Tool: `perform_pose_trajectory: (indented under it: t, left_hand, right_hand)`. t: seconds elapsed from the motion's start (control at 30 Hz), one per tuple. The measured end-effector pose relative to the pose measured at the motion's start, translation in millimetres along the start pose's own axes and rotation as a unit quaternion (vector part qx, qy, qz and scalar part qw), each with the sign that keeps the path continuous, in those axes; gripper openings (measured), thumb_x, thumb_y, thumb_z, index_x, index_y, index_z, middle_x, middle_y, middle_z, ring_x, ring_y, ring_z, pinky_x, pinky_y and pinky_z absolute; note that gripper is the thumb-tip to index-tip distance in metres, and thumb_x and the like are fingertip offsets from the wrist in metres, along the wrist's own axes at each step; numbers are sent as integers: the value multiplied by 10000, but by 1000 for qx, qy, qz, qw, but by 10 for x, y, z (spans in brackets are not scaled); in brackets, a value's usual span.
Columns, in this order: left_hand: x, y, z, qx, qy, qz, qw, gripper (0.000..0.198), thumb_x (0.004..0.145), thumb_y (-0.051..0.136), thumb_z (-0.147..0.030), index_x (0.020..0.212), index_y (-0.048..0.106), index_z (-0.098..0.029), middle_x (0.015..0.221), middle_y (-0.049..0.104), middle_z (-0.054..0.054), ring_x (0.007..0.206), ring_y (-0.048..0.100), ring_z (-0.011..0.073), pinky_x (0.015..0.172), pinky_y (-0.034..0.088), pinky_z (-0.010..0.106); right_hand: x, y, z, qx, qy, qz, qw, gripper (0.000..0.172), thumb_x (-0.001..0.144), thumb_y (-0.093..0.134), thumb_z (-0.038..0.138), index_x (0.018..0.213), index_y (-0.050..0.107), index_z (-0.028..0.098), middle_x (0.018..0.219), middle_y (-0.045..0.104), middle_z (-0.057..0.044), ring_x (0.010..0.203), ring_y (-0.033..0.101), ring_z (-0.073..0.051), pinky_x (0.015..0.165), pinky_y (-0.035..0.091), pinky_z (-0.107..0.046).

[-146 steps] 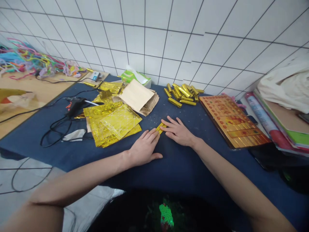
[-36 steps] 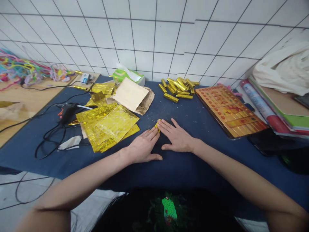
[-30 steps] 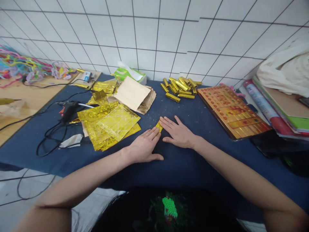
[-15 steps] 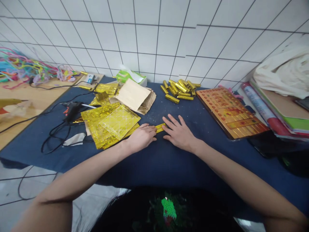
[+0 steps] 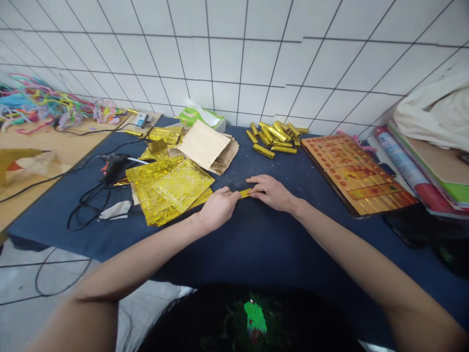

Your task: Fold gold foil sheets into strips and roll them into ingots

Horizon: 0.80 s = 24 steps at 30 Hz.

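A small roll of gold foil paper (image 5: 245,192) lies on the dark blue table cloth (image 5: 256,244), held at both ends. My left hand (image 5: 218,209) has its fingers curled and pinched on the roll's left end. My right hand (image 5: 273,191) is curled over its right end. To the left of my left hand lies a loose stack of gold foil sheets (image 5: 170,188). A pile of finished gold rolls (image 5: 274,136) sits farther back near the tiled wall.
A black glue gun (image 5: 113,164) with tangled cord lies left of the foil. Brown paper sheets (image 5: 208,146) and a green tissue pack (image 5: 200,116) sit behind. A gold printed board (image 5: 357,168) and stacked books (image 5: 421,166) fill the right. Coloured pipe cleaners (image 5: 40,100) lie far left.
My hands lay flat, rolling the foil piece under the fingers; now both have curled and pinched the roll's ends. The view shifted slightly.
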State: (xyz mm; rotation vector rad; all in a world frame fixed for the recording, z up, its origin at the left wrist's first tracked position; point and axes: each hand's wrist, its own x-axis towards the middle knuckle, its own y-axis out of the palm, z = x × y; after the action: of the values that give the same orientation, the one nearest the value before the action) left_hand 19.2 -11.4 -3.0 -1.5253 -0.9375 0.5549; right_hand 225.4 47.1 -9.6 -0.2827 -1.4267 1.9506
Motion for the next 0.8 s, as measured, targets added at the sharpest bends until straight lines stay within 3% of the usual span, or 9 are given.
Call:
perform_pose_trajectory:
  t: [0.3,0.53,0.7,0.8]
  left_hand:
    - [107,-17,91,-133,-96,-14,986,174,788,437,-99,869,574,-169,832,587,29,733,580,142,691,447,248]
    - [212,-34,136,-108,-159,47,980,101,771,541,-229,842,572,-163,779,590,37,696,583,175,633,436,272]
    - [211,-69,80,-94,-169,67,979,109,758,582,-280,795,564,-180,740,580,22,669,579,172,603,417,261]
    - [194,-81,85,-110,-163,55,979,71,756,577,-248,772,553,-183,727,571,11,660,566,156,601,405,247]
  right_hand:
    - [224,-69,-14,-17,54,44,997,142,796,535,242,737,651,184,1001,614,-49,902,546,-190,835,402,-354]
    - [306,-111,69,-90,76,81,990,126,802,517,238,741,615,186,968,592,-54,878,526,-197,750,406,-317]
    - [290,-93,97,-99,95,63,989,72,790,544,239,822,586,190,907,587,-53,849,524,-201,720,408,-322]
    - [240,-87,92,-64,85,43,993,124,802,537,239,903,595,196,960,597,-58,902,530,-204,776,408,-339]
